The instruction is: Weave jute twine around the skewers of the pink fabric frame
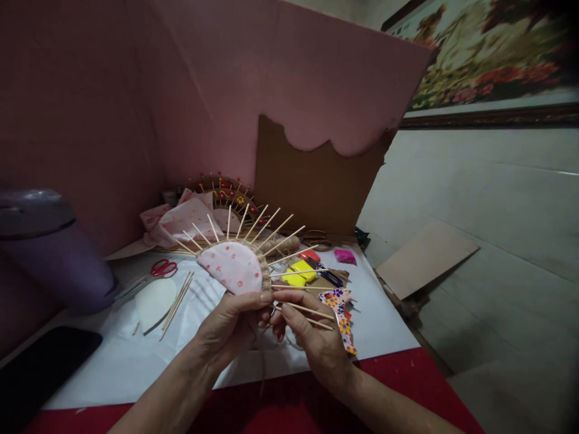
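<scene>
A half-round piece covered in pink flowered fabric (231, 265) is held up over the table, with thin wooden sticks (283, 224) fanning out from its curved edge. Twine (266, 270) is woven between the sticks along that edge. My left hand (230, 319) pinches its lower right corner between thumb and fingers. Close beside it, my right hand (316, 337) has its fingers closed around the lowest sticks at the same corner. A loose strand of twine hangs beneath the hands; exactly how the fingertips hold it is hidden.
Left lie red-handled scissors (163, 267), loose sticks (177, 304), a white cutout (155, 303) and a dark phone-like slab (49, 367); a purple bottle (58, 253) stands behind. Right are yellow packets (301, 272), blue thread snips (330, 276) and a flowered glue gun (341, 313). Brown cardboard (312, 181) leans behind.
</scene>
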Motion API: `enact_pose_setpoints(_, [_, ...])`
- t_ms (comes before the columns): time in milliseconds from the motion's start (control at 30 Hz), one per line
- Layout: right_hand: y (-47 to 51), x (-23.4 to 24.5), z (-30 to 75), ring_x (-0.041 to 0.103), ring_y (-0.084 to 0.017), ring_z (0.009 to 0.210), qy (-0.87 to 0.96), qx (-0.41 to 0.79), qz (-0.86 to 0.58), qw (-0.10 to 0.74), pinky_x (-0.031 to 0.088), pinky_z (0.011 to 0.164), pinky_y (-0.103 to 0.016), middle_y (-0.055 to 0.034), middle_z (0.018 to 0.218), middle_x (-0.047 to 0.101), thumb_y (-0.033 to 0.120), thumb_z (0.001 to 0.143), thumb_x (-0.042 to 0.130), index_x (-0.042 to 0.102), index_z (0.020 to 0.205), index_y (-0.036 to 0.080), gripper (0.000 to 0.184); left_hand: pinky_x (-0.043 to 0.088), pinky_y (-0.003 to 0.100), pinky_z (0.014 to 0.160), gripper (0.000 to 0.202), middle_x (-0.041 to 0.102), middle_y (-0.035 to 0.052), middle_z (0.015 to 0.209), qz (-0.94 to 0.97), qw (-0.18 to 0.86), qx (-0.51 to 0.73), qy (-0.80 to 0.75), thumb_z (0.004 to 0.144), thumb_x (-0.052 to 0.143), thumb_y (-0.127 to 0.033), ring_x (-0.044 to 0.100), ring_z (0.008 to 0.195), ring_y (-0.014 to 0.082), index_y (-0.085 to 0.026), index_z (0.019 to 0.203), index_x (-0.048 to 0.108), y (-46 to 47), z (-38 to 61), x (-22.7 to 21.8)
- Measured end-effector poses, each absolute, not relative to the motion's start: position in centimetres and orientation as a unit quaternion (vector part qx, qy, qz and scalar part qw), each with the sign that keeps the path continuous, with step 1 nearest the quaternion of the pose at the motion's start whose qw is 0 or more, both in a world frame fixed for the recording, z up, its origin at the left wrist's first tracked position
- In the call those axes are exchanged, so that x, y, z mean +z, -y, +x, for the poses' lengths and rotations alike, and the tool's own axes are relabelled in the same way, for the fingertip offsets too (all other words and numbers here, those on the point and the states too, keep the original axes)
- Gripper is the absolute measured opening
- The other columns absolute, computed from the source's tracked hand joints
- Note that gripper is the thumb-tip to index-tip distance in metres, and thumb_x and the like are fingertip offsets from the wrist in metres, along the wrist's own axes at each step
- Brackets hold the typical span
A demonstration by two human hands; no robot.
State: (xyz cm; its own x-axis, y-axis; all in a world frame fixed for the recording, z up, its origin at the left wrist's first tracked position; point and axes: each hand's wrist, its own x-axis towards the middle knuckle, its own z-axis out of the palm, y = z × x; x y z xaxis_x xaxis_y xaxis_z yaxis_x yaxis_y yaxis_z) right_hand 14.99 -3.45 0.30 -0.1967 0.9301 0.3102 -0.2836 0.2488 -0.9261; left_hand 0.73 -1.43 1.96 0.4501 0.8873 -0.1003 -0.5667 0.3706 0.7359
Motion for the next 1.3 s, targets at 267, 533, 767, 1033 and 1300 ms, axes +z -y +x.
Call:
enact_pose_setpoints(267, [3.4, 0.0, 14.8, 0.06, -0.012, 0.059, 0.54, 0.535, -0.293, 0.581, 0.05, 0.056, -0.025, -0.0025, 0.069, 0.067, 0.034, 0.084, 0.06, 0.064, 0.096, 0.017, 0.021, 0.049, 0.036, 0.061, 0.018, 0.055, 0.0052, 0.049, 0.332, 0.781, 0.46, -0.26, 0.063, 0.064, -0.02, 0.056, 0.053, 0.0184, -0.009, 0.05, 0.064, 1.6, 0.8, 2.4])
enact_pose_setpoints(533, [3.6, -0.3, 15.3, 0.061, -0.013, 0.069, 0.548, 0.542, -0.284, 0.571, 0.05, 0.063, -0.025, -0.0038, 0.08, 0.067, 0.031, 0.084, 0.061, 0.063, 0.106, 0.019, 0.025, 0.05, 0.032, 0.059, 0.013, 0.056, 0.0038, 0.049, 0.318, 0.782, 0.47, -0.257, 0.065, 0.064, -0.016, 0.055, 0.051, 0.0151, -0.007, 0.056, 0.066, 1.4, 0.6, 2.0])
enact_pose_setpoints(767, [3.5, -0.5, 15.4, 0.058, -0.012, 0.067, 0.568, 0.535, -0.284, 0.558, 0.047, 0.06, -0.024, -0.0027, 0.08, 0.064, 0.03, 0.085, 0.059, 0.063, 0.106, 0.021, 0.023, 0.047, 0.023, 0.054, 0.009, 0.057, 0.0031, 0.048, 0.311, 0.774, 0.479, -0.273, 0.061, 0.069, -0.014, 0.053, 0.048, 0.0105, -0.006, 0.057, 0.068, 1.5, 0.5, 2.4])
enact_pose_setpoints(1033, [4.1, -0.5, 17.4, 0.056, -0.017, 0.089, 0.579, 0.273, -0.393, 0.66, 0.046, 0.076, -0.032, -0.0042, 0.098, 0.056, 0.015, 0.082, 0.056, 0.054, 0.105, 0.024, 0.025, 0.041, 0.019, 0.047, 0.007, 0.058, 0.0037, 0.053, 0.317, 0.692, 0.548, -0.347, 0.056, 0.07, -0.013, 0.05, 0.049, 0.0083, -0.006, 0.058, 0.069, 1.0, 0.6, 2.3])
enact_pose_setpoints(1300, [4.3, 4.5, 16.6, 0.049, -0.022, 0.086, 0.8, -0.105, -0.426, 0.409, 0.034, 0.075, -0.039, -0.0047, 0.085, 0.059, 0.019, 0.084, 0.058, 0.065, 0.087, 0.022, 0.007, 0.039, 0.022, 0.046, 0.01, 0.054, -0.0012, 0.054, 0.364, 0.634, 0.598, -0.329, 0.057, 0.07, -0.01, 0.047, 0.05, 0.0095, -0.014, 0.056, 0.06, 1.7, 1.1, 2.4])
